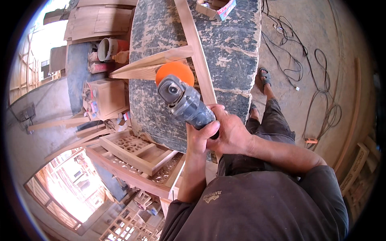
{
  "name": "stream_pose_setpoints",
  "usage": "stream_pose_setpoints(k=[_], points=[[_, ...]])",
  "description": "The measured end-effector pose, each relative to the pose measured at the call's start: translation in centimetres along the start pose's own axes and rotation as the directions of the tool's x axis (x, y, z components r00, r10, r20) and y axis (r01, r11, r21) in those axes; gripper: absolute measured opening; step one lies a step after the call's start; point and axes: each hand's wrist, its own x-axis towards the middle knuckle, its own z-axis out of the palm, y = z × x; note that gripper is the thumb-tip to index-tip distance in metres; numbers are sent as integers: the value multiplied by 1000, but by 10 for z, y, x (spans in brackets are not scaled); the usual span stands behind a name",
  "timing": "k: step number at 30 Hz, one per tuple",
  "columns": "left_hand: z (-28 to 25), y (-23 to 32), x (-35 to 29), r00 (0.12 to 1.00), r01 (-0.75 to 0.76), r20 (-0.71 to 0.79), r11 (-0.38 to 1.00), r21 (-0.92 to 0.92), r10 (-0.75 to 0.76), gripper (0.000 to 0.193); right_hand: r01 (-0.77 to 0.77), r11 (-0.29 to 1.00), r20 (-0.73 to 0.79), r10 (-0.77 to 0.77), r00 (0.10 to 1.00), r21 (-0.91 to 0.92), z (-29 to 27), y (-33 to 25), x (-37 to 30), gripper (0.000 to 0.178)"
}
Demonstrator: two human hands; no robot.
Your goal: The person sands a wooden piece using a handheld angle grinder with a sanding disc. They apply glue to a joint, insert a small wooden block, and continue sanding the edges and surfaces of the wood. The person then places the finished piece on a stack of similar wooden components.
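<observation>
An angle grinder (189, 106) with a dark body and an orange disc (173, 71) is held above the workbench. My left hand (198, 138) and my right hand (231, 132) are both wrapped around its rear end, close together. In front of it lies a wooden frame piece: a long board (203, 76), with slanting wooden pieces (155, 57) joining it on the left. The disc covers part of the lower slanting piece; whether it touches the wood I cannot tell.
The worn dark workbench (233, 60) bears a small open box (213, 9) at the far end. Left of it are a bucket (107, 50), a wooden cabinet box (106, 99) and carved wooden panels (140, 152). Black cables (299, 64) lie looped on the floor at right.
</observation>
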Motion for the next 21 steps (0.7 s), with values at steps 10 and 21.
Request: stream_pose_setpoints(k=[10, 21], points=[[7, 17, 5, 1000, -7, 5, 1000, 25, 6, 60, 8, 1000, -22, -8, 1000, -18, -4, -8, 8, 78], [8, 24, 4, 1000, -13, -4, 1000, 12, 13, 58, 27, 1000, -48, -27, 998, -2, 2, -9, 10, 80]])
